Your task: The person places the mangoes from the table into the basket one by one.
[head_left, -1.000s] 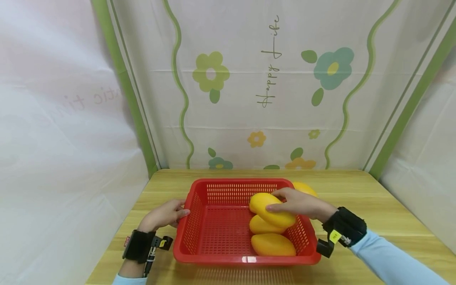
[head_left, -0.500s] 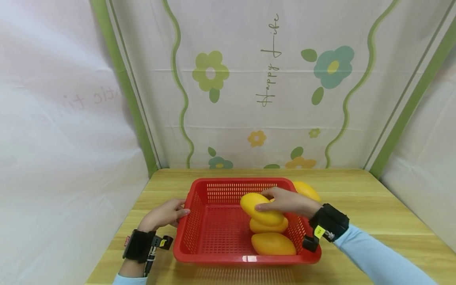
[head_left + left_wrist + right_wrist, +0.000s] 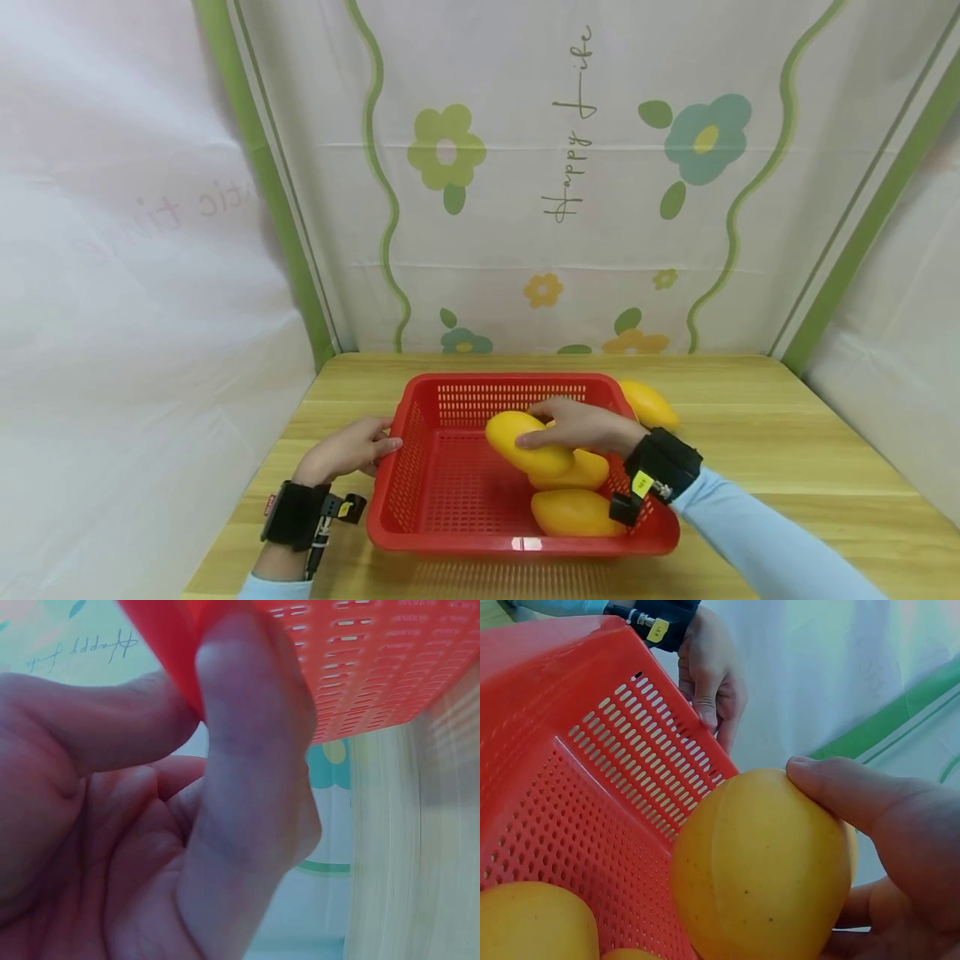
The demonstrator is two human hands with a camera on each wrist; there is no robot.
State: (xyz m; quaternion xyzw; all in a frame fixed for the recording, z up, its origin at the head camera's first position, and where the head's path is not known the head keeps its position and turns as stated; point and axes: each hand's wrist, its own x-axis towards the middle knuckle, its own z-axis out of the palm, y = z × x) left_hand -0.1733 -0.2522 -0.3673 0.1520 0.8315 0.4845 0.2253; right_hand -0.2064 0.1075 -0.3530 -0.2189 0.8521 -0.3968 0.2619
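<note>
The left hand (image 3: 348,452) pinches the basket's rim (image 3: 450,544) (a useful brace); the right hand (image 3: 579,427), curled round a mango (image 3: 527,456), had best lower it gently, loosening only once it rests.

The left grip (image 3: 348,452) pinches — the right grip (image 3: 581,425) curls, its forearm (image 3: 757,533) slanting inward.

Both sleeves (image 3: 757,533) are plain light blue. By the left edge of the desk (image 3: 795,433), the bare left hand (image 3: 348,450) has a wide black wrist strap (image 3: 291,518), red tag (image 3: 271,505), stubby black camera (image 3: 356,507), yellow label (image 3: 344,510) and dark cable (image 3: 317,550); the bare right hand (image 3: 579,426) has a matching strap (image 3: 667,458), with a second label (image 3: 641,482) and silvery connector (image 3: 662,491).
</note>
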